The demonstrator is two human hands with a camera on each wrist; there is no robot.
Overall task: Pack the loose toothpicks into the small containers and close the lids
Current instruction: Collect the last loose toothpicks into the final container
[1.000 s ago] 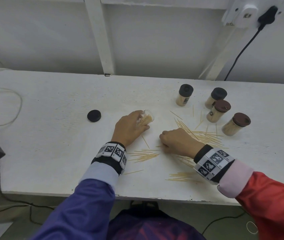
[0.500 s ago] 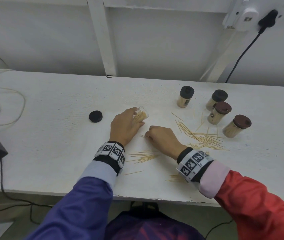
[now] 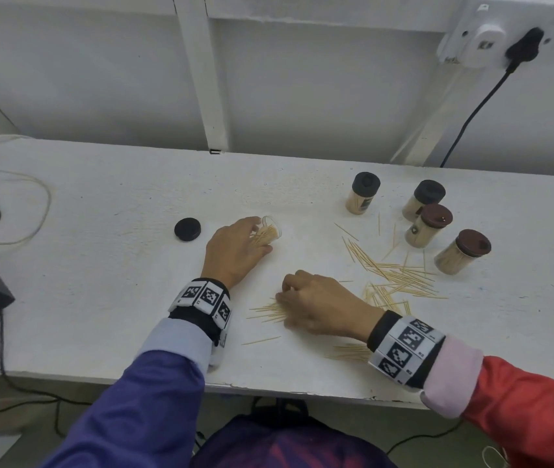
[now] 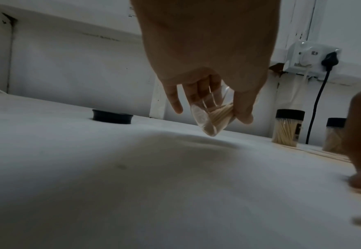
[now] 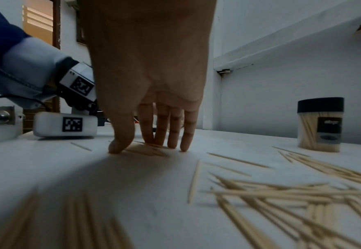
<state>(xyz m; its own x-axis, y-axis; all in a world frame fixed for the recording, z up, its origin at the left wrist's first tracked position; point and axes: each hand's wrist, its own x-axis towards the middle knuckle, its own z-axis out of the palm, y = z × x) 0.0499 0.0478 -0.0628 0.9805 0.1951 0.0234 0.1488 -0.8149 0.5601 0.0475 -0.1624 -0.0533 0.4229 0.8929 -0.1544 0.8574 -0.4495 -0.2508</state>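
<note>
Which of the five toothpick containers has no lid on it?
The clear container that the left hand holds tilted, partly filled with toothpicks. The four containers at the right all stand capped; a loose black lid lies left of that hand.

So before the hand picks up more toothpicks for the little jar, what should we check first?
1. Open jar held firmly by the left hand: ok, thumb and fingers grip it, tilted with the mouth facing right.
2. Room left in the jar: ok, the wrist view shows it partly filled.
3. Right hand on toothpicks: ok, its fingertips rest on the small toothpick bunch.
4. Toothpicks actually pinched: cannot tell, the fingers only touch them on the table.
5. Loose lid within reach for closing: ok, it lies just left of the left hand.
6. Other four jars closed: ok, all lids on.
</note>
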